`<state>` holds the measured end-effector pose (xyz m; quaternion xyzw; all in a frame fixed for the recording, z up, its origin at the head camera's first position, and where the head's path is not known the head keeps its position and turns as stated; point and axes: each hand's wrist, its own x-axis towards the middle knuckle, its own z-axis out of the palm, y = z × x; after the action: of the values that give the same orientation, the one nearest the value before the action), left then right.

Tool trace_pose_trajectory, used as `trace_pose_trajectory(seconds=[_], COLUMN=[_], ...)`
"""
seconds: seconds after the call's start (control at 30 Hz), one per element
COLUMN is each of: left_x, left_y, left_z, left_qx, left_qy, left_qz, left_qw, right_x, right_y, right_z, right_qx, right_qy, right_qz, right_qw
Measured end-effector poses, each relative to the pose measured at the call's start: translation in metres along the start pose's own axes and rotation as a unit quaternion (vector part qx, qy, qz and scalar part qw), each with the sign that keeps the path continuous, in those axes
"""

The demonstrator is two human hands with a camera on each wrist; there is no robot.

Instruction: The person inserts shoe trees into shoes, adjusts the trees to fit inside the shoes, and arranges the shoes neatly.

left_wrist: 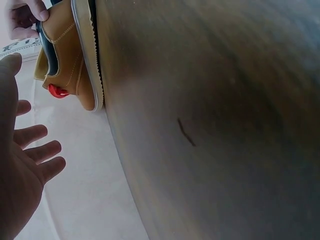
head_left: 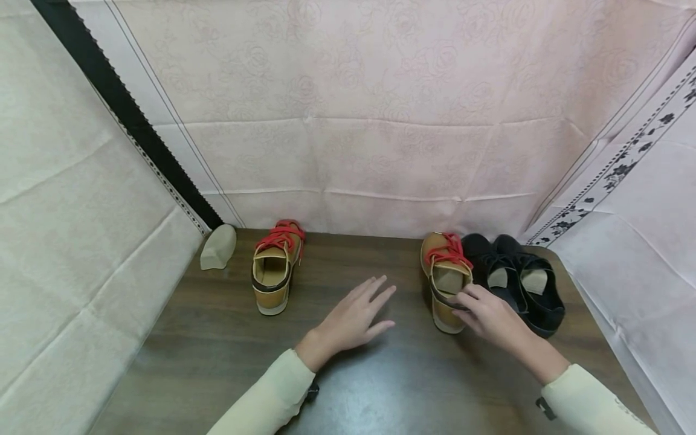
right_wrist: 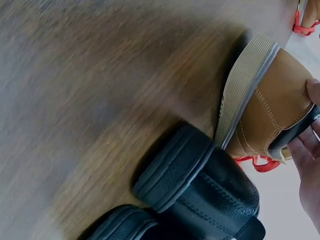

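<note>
The right hand pinches the dark heel collar of a tan shoe with red laces, which stands beside a pair of black shoes. In the right wrist view, fingers grip that collar on the tan shoe. The left hand hovers over the table with fingers spread, holding nothing, between the two tan shoes. Its palm and fingers show in the left wrist view. Another tan shoe with red laces stands farther left, toe toward the back.
A cream-coloured shoe insert lies at the back left corner of the brown wooden table. Pale patterned cloth hangs behind and along both sides. Light inserts show inside the black shoes.
</note>
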<state>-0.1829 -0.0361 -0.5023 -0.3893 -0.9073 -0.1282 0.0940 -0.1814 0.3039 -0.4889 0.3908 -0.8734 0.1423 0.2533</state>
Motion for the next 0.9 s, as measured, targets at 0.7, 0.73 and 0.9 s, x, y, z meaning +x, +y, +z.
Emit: trace_pose_trajectory(seconds=[0.7,0.73,0.9], left_x=[0.001,0.001,-0.001], left_y=[0.0,0.0,-0.001], left_z=[0.0,0.0,-0.004], left_qx=[0.0,0.002,0.012], left_qy=[-0.022,-0.022,-0.016], left_qz=[-0.019,-0.018,-0.017], left_qw=[0.9996,0.9996,0.9996], right_x=[-0.01,-0.009,-0.008], right_y=[0.016,0.015,0.012], right_z=[-0.008,-0.008,-0.008], right_qx=[0.02,0.019,0.03], right_qy=[-0.011,-0.011,-0.015], right_qz=[-0.007,-0.008,0.001], right_qw=[0.9997,0.9997,0.9994])
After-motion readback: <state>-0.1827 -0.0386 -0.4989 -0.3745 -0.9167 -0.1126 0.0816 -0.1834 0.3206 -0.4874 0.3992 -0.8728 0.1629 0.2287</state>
